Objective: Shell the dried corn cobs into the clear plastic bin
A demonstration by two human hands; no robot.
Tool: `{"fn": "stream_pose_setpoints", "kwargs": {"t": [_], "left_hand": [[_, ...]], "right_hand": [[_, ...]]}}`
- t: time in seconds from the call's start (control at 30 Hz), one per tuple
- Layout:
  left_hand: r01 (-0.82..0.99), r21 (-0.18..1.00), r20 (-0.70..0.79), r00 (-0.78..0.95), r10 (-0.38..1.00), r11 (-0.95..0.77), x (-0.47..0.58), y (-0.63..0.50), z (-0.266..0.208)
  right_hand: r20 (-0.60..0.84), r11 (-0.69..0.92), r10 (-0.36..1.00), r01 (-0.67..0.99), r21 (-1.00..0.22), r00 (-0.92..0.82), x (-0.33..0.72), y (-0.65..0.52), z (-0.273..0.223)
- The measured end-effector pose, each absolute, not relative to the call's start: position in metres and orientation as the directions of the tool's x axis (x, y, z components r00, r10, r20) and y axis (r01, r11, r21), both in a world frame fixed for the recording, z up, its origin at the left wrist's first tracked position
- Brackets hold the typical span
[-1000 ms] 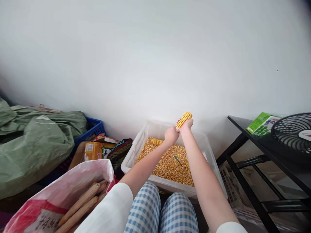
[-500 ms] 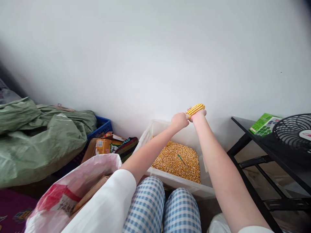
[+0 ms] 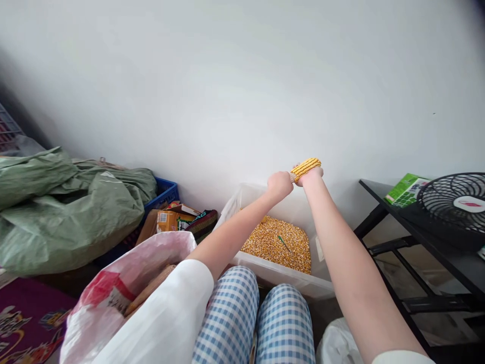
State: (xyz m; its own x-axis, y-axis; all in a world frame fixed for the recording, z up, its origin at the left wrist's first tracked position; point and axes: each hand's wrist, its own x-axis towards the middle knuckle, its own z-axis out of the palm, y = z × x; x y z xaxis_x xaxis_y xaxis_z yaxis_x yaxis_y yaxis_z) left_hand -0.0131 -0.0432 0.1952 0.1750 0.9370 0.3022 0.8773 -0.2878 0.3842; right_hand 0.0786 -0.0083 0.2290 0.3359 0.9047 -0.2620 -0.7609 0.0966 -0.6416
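Note:
An ear of dried corn point(image 3: 306, 168) is held slantwise above a translucent plastic bin point(image 3: 280, 273). My left hand point(image 3: 280, 185) is closed around its near, paler end, where bare cob shows. My right hand point(image 3: 311, 177) grips the ear farther up from below, its fingers partly hidden behind the kernels. Yellow rows of kernels still cover the upper part of the ear. Loose corn kernels point(image 3: 278, 242) fill the bottom of the bin, with a thin green strip point(image 3: 283, 243) lying on top of them.
Left of my knees stands a pink-white sack point(image 3: 102, 303) with brownish pieces inside. Beyond it are a green tarp-like bag point(image 3: 76, 222), a blue crate point(image 3: 166, 191) and small boxes point(image 3: 168, 221). A black table point(image 3: 401, 217) at right bears a fan point(image 3: 454, 202) and green box point(image 3: 407, 191).
The view has shifted slightly, moving the surroundings a little in the picture. Both hands keep their hold on the ear of corn in nearly the same pose.

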Motion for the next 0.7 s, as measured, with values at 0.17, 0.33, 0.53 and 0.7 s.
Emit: {"fn": "stream_pose_setpoints", "kwargs": {"t": [0.17, 0.33, 0.53, 0.7], "left_hand": [[0.873, 0.402, 0.263, 0.179, 0.948, -0.277, -0.021, -0.039, 0.2], [0.847, 0.452, 0.236, 0.189, 0.953, -0.28, -0.028, -0.032, 0.196], [0.687, 0.694, -0.02, 0.318, 0.948, -0.215, -0.035, -0.027, 0.184], [0.847, 0.474, 0.223, 0.151, 0.963, -0.243, -0.028, -0.026, 0.171]], "right_hand": [[-0.252, 0.044, 0.933, -0.778, -0.627, 0.256, 0.078, -0.008, 0.229], [-0.203, 0.021, 0.959, -0.769, -0.639, 0.196, 0.079, -0.006, 0.222], [-0.268, -0.136, 0.961, -0.726, -0.674, 0.069, 0.081, -0.005, 0.205], [-0.262, 0.014, 0.918, -0.686, -0.728, 0.297, 0.073, 0.007, 0.198]]}}
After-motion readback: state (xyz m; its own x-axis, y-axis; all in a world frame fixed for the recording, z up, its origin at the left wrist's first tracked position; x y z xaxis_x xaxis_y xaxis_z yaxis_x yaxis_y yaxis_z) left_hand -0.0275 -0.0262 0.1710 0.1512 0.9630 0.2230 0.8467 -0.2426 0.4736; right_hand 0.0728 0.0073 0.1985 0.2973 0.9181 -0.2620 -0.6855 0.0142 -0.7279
